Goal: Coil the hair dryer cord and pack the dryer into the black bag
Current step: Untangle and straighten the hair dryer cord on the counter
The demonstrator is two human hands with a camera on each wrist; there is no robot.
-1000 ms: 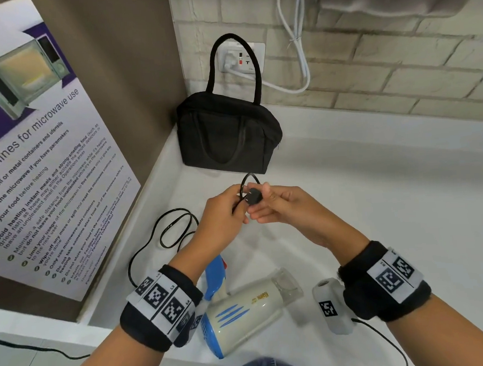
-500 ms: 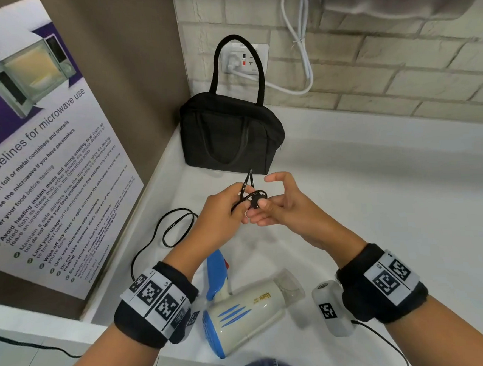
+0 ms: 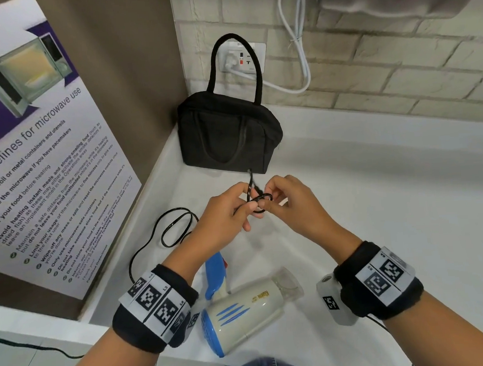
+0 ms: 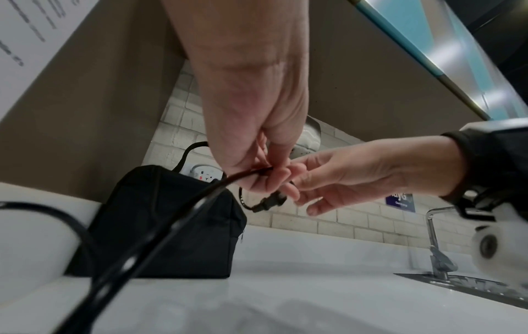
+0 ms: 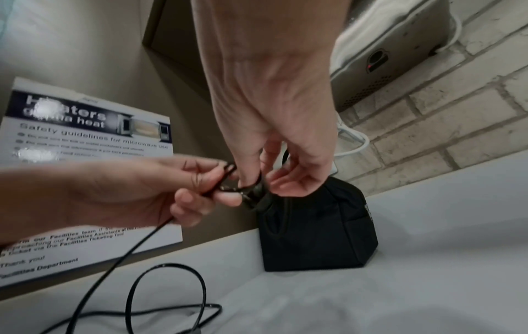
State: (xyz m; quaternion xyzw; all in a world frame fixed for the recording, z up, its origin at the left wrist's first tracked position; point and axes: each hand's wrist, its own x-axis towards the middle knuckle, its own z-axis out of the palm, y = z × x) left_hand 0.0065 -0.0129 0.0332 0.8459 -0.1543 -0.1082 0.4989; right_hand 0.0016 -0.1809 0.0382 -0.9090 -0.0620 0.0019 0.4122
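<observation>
Now the bag (image 3: pixel 228 135) is standing upright in the counter (image 3: pixel 379 201) corner, the dryer (image 3: pixel 243 308) lying nearer. Above it, the left hand (image 3: pixel 222 212) and right hand (image 3: pixel 290 202) are meeting, fingers curled, pinching a small loop of cord (image 3: pixel 260 201).

The black bag (image 3: pixel 228 135) at the far left of the counter is matt woven cloth, its handles a rounded cloth cord. The hair dryer (image 3: pixel 243 311), lying near, has a smooth, slightly glossy plastic shell, cream with blue trim, and a clear plastic nozzle. Its cord (image 5: pixel 168 291) is black and sleek, catching small glints of light. The counter (image 3: pixel 379 201) is a smooth white surface with a soft sheen. The far wall (image 3: pixel 398 71) is rough, pale brick. The poster (image 3: pixel 33 168) at the left looks like smooth printed paper. At the far right, the tap (image 4: pixel 434 244) is shiny metal.
</observation>
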